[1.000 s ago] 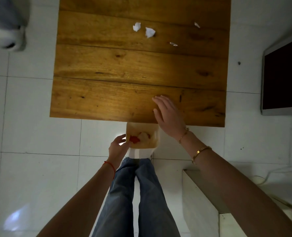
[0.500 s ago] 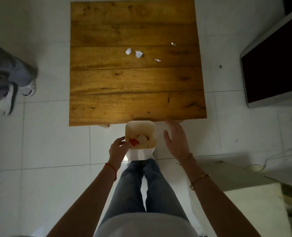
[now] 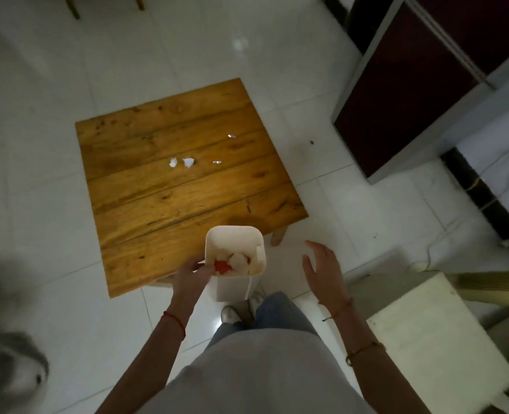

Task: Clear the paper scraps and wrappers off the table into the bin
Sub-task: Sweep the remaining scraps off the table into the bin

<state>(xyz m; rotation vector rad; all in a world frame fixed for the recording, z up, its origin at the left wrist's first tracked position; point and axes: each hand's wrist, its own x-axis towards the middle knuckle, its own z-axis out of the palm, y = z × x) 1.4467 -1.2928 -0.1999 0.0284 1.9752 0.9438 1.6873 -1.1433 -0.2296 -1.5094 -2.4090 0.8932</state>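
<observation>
The bin (image 3: 234,261) is gripped at its near-left rim by the left hand (image 3: 191,277), while the right hand (image 3: 322,268) is held just beside it, fingers spread and empty. White paper pieces and a red wrapper (image 3: 222,266) are seen inside the bin. The step is judged best done by carrying the bin level to the scraps (image 3: 181,162) lying mid-table (image 3: 146,234), with two small bits (image 3: 223,149) beyond.

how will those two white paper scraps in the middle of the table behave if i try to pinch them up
The two white paper scraps look thin and crumpled, so probably very light and floppy. They lie on the smooth wooden table, so they may slide or flutter rather than lift cleanly.
</observation>
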